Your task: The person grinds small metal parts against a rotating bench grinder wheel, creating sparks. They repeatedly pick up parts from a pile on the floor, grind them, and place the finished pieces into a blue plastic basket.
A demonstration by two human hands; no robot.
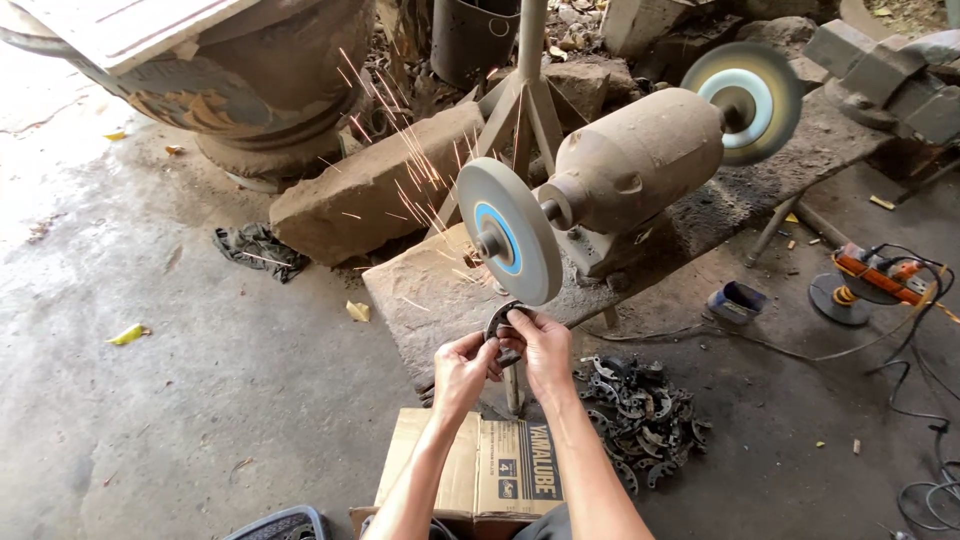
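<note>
A brown cardboard box (480, 470) sits nearest, just below the forearms, on the concrete floor (200, 400). Above it the left hand (463, 372) and the right hand (541, 345) are closed together on a small curved metal piece (503, 320), fingers of both pinching it from either side and holding it up against the lower rim of the grey grinding wheel (507, 229). To the right of the hands, on the floor, lies a heap of similar dark metal parts (640, 415). The wheel is mounted on a dusty bench grinder (630, 165), which stands on a rough grey bench (720, 200); a second wheel (745, 100) sits at the grinder's far end. Sparks (400, 150) stream up and to the left from the near wheel, over a long stone block (370, 190). Farther right on the floor rests an orange power tool (875, 275) with its black cables (920, 400), and at the far left stands a large round drum (250, 80)
</note>
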